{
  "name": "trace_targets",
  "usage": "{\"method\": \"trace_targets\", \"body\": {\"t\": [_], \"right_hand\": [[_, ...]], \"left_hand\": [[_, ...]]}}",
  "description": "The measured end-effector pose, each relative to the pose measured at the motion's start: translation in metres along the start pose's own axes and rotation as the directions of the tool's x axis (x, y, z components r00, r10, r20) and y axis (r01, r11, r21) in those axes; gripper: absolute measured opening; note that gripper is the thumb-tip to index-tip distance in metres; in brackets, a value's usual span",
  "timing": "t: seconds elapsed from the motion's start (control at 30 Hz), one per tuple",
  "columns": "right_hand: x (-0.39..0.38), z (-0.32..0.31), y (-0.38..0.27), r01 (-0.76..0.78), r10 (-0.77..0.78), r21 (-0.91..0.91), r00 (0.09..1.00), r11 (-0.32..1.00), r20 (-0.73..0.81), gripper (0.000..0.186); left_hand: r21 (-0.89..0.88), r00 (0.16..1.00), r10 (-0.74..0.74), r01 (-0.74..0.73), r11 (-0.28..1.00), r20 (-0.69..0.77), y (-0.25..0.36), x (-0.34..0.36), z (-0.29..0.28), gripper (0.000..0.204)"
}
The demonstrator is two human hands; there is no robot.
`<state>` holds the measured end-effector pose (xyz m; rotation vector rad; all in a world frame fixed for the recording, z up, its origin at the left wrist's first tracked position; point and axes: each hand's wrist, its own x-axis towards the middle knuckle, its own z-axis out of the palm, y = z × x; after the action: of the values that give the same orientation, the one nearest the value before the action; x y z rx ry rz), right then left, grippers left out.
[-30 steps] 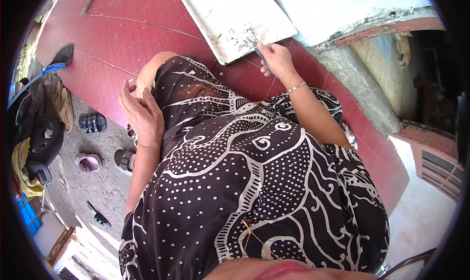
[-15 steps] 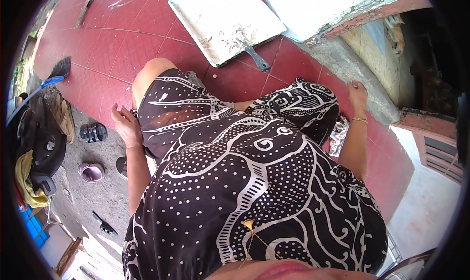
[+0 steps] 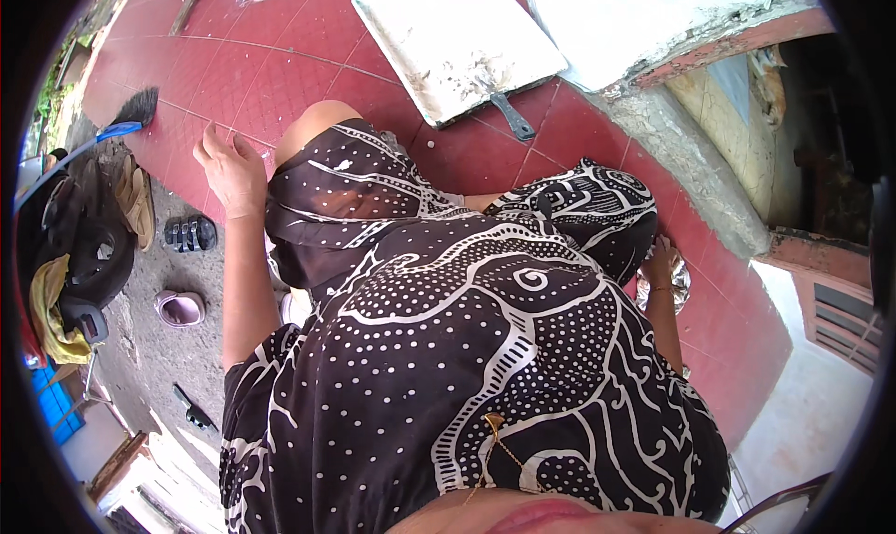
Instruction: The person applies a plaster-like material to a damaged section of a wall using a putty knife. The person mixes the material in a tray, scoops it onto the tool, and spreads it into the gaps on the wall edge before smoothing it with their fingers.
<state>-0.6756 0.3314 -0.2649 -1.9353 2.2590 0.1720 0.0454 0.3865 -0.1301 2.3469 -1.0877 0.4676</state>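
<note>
My left hand [image 3: 231, 172] hovers beside my left knee, over the edge of the red tiled floor. Its fingers are apart and nothing is in them. Down by my right thigh, my right hand [image 3: 661, 261] is at a shiny silver crumpled thing [image 3: 679, 289], maybe foil or a wrapper. The cloth over my knee partly covers that hand, so whether its fingers grip the silver thing cannot be told. Ahead of my crossed legs lies a white dustpan [image 3: 448, 30] with a dark grey handle [image 3: 511, 116] toward me. Grey-brown dirt is scattered on the pan near the handle.
A broom [image 3: 136, 112] with dark bristles and a blue head lies at the left. Sandals [image 3: 190, 233], a pale clog [image 3: 180, 308] and a black slipper [image 3: 194, 408] sit on the rough ground. A concrete sill [image 3: 709, 161] and white wall [image 3: 607, 25] bound the right.
My left hand has lifted off my knee and moved forward and left. My right hand has drawn back from beyond the right knee to the silver thing.
</note>
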Motion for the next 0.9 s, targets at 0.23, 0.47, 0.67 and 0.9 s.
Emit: {"method": "trace_targets", "body": {"t": [0.23, 0.47, 0.67, 0.9], "right_hand": [[-0.02, -0.075, -0.079, -0.393, 0.401, -0.099, 0.913, 0.914, 0.078, 0.091], [-0.009, -0.067, -0.045, -0.562, 0.563, 0.042, 0.827, 0.826, -0.004, 0.043], [0.014, -0.097, 0.056, -0.198, 0.559, 0.948, 0.829, 0.247, 0.027, 0.017], [-0.013, -0.282, -0.005, 0.078, 0.004, 0.997, 0.997, 0.02, -0.078, 0.053]], "left_hand": [[-0.587, 0.882, 0.438, -0.264, 0.766, 0.175, 0.082, -0.046, -0.056, 0.035], [-0.524, 0.832, 0.418, -0.188, 0.831, 0.365, 0.049, -0.07, -0.042, 0.092], [-0.489, 0.789, 0.467, -0.248, 0.836, 0.399, 0.039, -0.069, -0.042, 0.125], [-0.423, 0.769, 0.41, -0.202, 0.884, 0.49, 0.04, -0.067, -0.048, 0.13]]}}
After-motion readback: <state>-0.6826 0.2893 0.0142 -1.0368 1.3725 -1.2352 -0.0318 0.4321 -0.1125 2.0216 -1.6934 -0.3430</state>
